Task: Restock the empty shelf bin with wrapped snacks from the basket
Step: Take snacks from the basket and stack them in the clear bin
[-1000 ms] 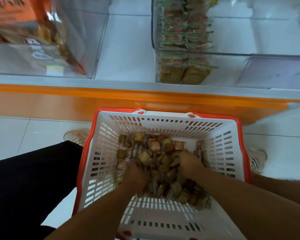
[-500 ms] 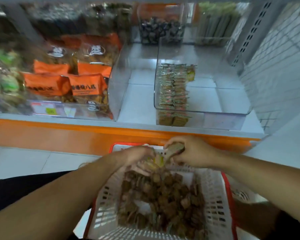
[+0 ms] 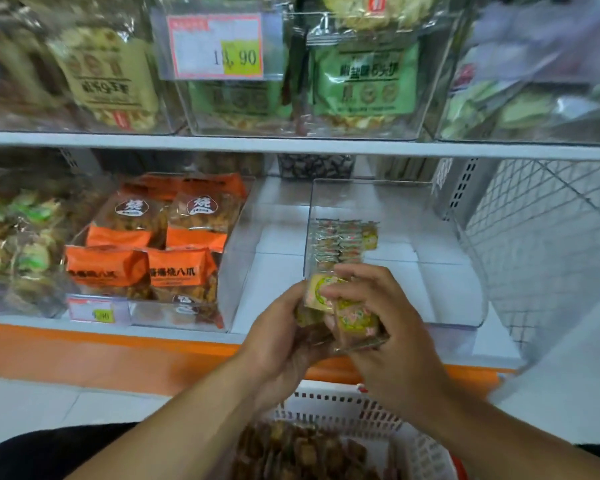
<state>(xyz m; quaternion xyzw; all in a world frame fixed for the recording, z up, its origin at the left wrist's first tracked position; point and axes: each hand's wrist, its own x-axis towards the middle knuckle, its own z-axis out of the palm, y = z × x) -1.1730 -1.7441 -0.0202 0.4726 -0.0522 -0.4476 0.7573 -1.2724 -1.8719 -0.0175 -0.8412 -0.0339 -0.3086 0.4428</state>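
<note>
Shelf now faces the camera: both hands, left (image 3: 284,337) and right (image 3: 378,327), have lifted a clutch of snacks (image 3: 340,306) from basket (image 3: 354,407) toward bin (image 3: 447,271), ready to place.

The shelf bin (image 3: 461,271) is clear hard plastic, smooth and pretty shiny, and the wrapped snacks (image 3: 340,301) held in front of it are in thin glossy film that crinkles and catches the light, same as the neat row of packets (image 3: 340,242) already inside. The basket (image 3: 347,410) is matt white moulded plastic with slotted walls and a red rim, and the orange bags (image 3: 174,268) next door look like glossy printed foil with clear windows. The shelf edge (image 3: 291,147) is smooth white painted metal, the side panel (image 3: 548,244) is white wire mesh, and the price tag (image 3: 217,46) is paper behind a clear plastic sleeve.
</note>
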